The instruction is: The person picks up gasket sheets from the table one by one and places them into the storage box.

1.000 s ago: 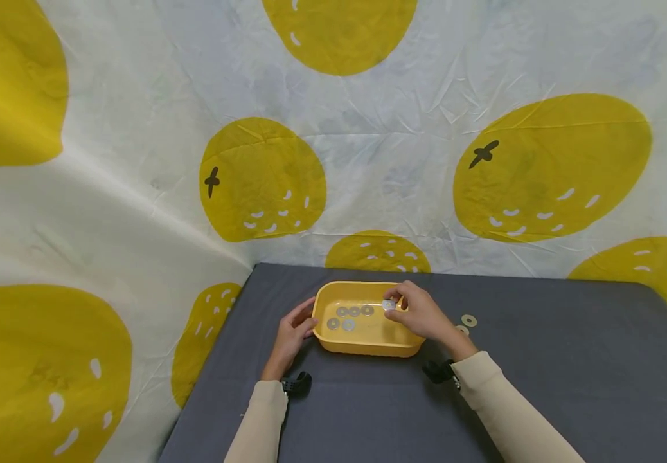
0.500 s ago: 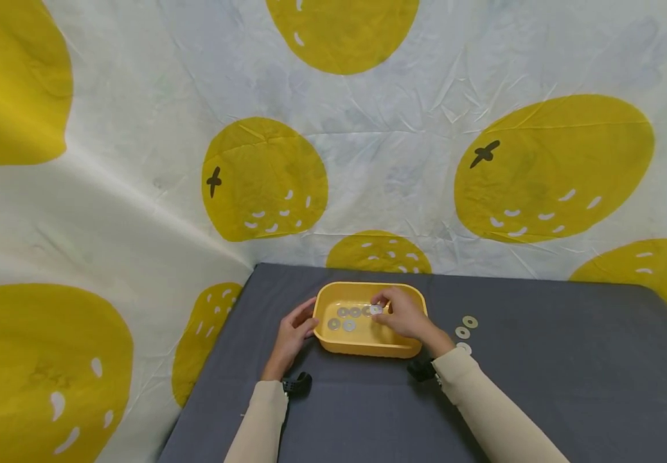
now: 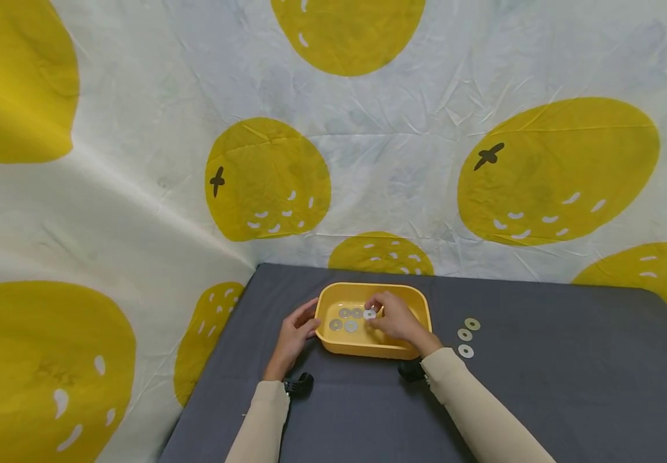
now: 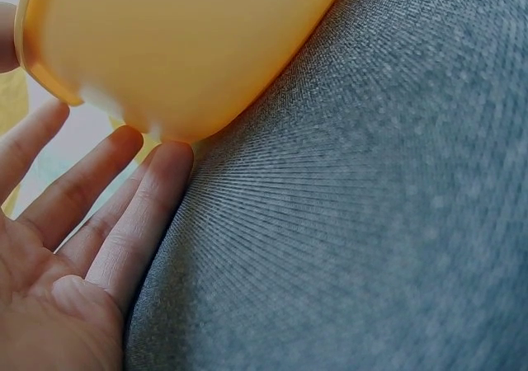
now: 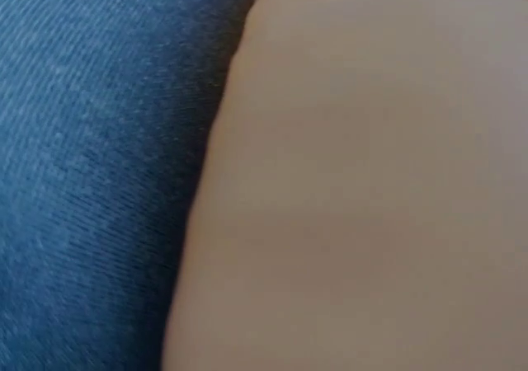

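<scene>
A yellow plastic tray [image 3: 368, 350] stands on the grey cloth. Flat metal washers lie in its left half: two in the near row [image 3: 351, 326], others in the row behind [image 3: 345, 313]. My left hand [image 3: 293, 334] holds the tray's left end, thumb at the rim and fingertips against the outer wall, as the tray wall [image 4: 190, 49] in the left wrist view shows. Inside the tray, my right hand [image 3: 400, 320] pinches a washer [image 3: 370, 314] between thumb and fingers, low over the right end of the back row. The right wrist view has only bare forearm and cloth.
To the right of the tray, three more washers [image 3: 464, 335] lie in a slanting line on the cloth-covered table [image 3: 553, 366]. A white curtain with yellow fruit prints [image 3: 391, 180] hangs behind and at the left.
My right hand has carried the pinched washer left and down to the back row's right end. Its arm has uncovered the washers on the cloth. My left hand stays on the tray.
</scene>
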